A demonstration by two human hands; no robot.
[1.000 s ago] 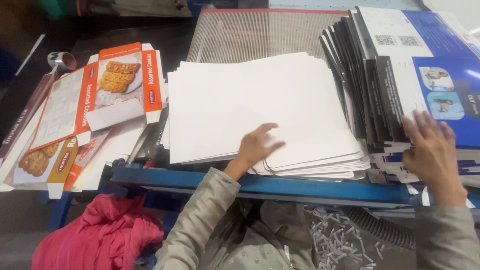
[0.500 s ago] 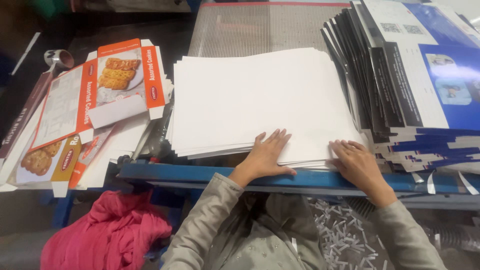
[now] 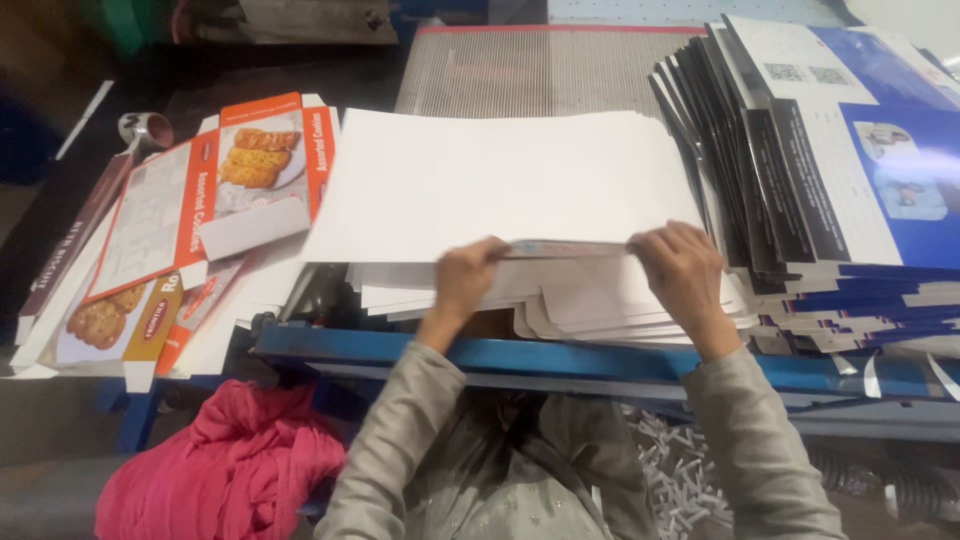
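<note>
Your left hand (image 3: 468, 280) and right hand (image 3: 680, 270) hide their fingertips under the lifted near edge of the white sheets (image 3: 500, 185), so you cannot see how many sheets they grip. The sheets cover most of the grille (image 3: 520, 70) behind them and the lower pile (image 3: 590, 305) beneath. The blue stack (image 3: 850, 170) runs off the right edge. The pink cloth (image 3: 220, 470) is cut by the bottom edge. The biscuit cartons (image 3: 180, 220) overlap, lower ones mostly buried. The bench (image 3: 560, 360) top is almost wholly covered.
</note>
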